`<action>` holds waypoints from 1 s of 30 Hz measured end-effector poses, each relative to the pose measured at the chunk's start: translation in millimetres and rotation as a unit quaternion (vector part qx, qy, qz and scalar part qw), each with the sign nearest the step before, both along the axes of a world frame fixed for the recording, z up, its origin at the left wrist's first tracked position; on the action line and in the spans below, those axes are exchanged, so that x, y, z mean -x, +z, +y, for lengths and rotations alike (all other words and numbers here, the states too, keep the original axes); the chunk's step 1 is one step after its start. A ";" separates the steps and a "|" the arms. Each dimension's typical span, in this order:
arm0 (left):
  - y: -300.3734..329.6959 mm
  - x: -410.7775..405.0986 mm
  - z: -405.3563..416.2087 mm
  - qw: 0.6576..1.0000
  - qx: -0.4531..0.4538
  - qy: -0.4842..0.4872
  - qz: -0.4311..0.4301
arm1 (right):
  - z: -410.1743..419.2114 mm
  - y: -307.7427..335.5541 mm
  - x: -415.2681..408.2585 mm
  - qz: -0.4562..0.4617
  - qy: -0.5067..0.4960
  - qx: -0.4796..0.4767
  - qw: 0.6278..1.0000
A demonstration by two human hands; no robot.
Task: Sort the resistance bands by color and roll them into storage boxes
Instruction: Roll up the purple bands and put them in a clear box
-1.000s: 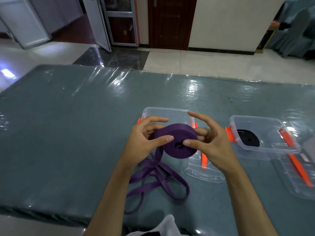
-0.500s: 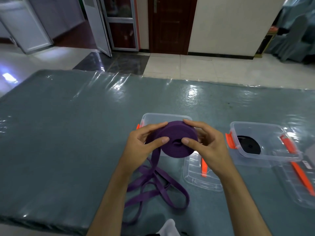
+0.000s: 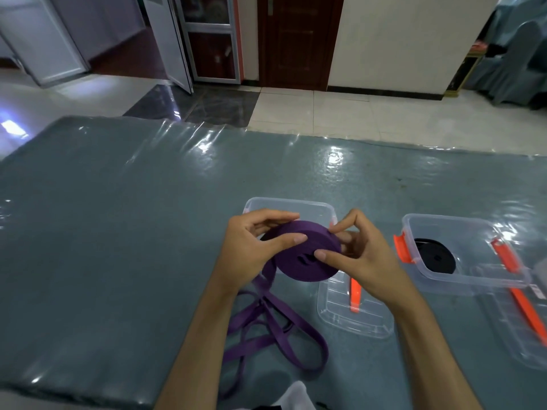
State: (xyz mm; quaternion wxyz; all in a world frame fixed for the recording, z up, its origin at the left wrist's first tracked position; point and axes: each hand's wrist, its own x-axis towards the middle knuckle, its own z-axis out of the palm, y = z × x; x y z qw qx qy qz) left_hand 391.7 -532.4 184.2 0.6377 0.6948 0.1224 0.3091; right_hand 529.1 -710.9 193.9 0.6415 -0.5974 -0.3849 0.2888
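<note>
My left hand (image 3: 245, 250) and right hand (image 3: 359, 255) both grip the purple band roll (image 3: 305, 255), held above the empty clear storage box (image 3: 288, 204); its loose tail (image 3: 266, 329) trails onto the table (image 3: 118, 232).

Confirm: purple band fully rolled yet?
Partly rolled. Both hands hold the purple roll, but its loose tail lies in loops on the table.

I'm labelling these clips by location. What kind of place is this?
Probably a hall or function room, not a home: a long table under clear plastic sheeting, glossy tiled floor, fabric-covered chairs at far right, and glazed metal-framed doors opening onto another room.
</note>
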 end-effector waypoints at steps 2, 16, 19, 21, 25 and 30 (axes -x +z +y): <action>-2.1 -3.2 -1.9 1.000 -0.005 0.001 0.004 | -3.7 -0.1 -6.2 -0.009 0.013 0.016 1.000; -10.9 -7.6 -7.3 0.998 -0.036 -0.026 0.050 | -1.0 -6.4 -8.8 -0.031 -0.010 0.021 0.999; -6.6 -4.2 0.1 0.994 -0.050 -0.042 0.088 | -1.9 -4.9 -3.2 -0.048 -0.016 -0.002 0.999; -5.9 -2.8 5.4 0.993 -0.046 -0.046 0.100 | -0.6 -6.7 1.5 -0.044 -0.029 -0.013 0.999; -5.5 -1.0 9.7 0.994 -0.044 -0.042 0.094 | -1.0 -11.3 4.4 -0.057 -0.006 0.023 0.998; -5.8 5.5 12.1 0.991 -0.042 -0.057 0.112 | -1.7 -12.8 2.5 -0.152 0.035 0.098 0.983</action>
